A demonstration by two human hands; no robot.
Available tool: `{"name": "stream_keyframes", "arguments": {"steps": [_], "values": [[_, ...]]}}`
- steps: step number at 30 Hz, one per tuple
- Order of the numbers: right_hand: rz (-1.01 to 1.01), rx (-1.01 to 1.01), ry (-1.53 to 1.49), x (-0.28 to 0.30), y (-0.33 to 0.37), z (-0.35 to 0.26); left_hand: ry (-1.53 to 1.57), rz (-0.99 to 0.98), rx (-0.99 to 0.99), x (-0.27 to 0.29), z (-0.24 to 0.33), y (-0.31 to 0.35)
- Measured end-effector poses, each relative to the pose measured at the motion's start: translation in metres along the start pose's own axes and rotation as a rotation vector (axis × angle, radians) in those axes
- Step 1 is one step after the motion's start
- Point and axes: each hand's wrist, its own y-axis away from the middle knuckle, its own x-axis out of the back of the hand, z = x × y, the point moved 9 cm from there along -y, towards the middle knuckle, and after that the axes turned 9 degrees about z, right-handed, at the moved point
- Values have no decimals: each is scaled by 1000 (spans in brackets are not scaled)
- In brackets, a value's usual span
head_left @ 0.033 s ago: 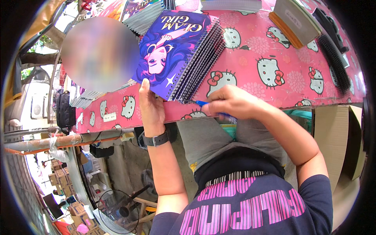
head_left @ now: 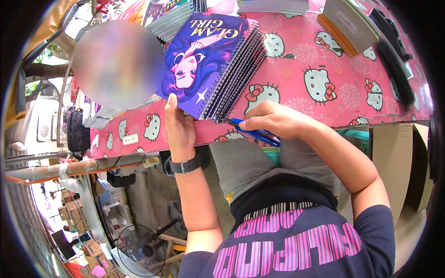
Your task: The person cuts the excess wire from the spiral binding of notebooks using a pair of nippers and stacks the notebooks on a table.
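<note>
A stack of spiral notebooks [head_left: 199, 65] lies slanted on the table, its top cover purple with a drawn long-haired figure. Black wire coils [head_left: 232, 76] run along the stack's right side. My left hand [head_left: 180, 123] grips the near left corner, thumb on the top cover and fingers partly hidden below it. In my right hand [head_left: 271, 119] is a pair of blue-handled pliers [head_left: 259, 134]. Their dark jaws are close to the near end of the coils, low in the stack; whether they touch a wire I cannot tell.
A pink table cover [head_left: 296, 74] with white cartoon cats spreads under the stack. Beyond are more stacked books [head_left: 169, 21]. A box-like block [head_left: 347, 28] and a black brush-like strip [head_left: 394, 74] lie far right. A fan [head_left: 141, 250] stands below left, cardboard [head_left: 394, 162] at right.
The pliers' handles show more fully and look farther apart, and my right fingers have loosened slightly around them. The jaws have shifted a little. My left hand and the notebooks stay in place.
</note>
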Motion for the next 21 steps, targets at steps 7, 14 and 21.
{"name": "stream_keyframes", "arguments": {"steps": [7, 14, 21], "values": [[619, 604, 892, -1, 39, -42, 11, 1, -9, 0, 0, -1], [683, 728, 831, -8, 35, -36, -10, 4, 1, 1, -2, -2], [-7, -71, 127, -2, -12, 2, -20, -14, -4, -3, 2, 0]]}}
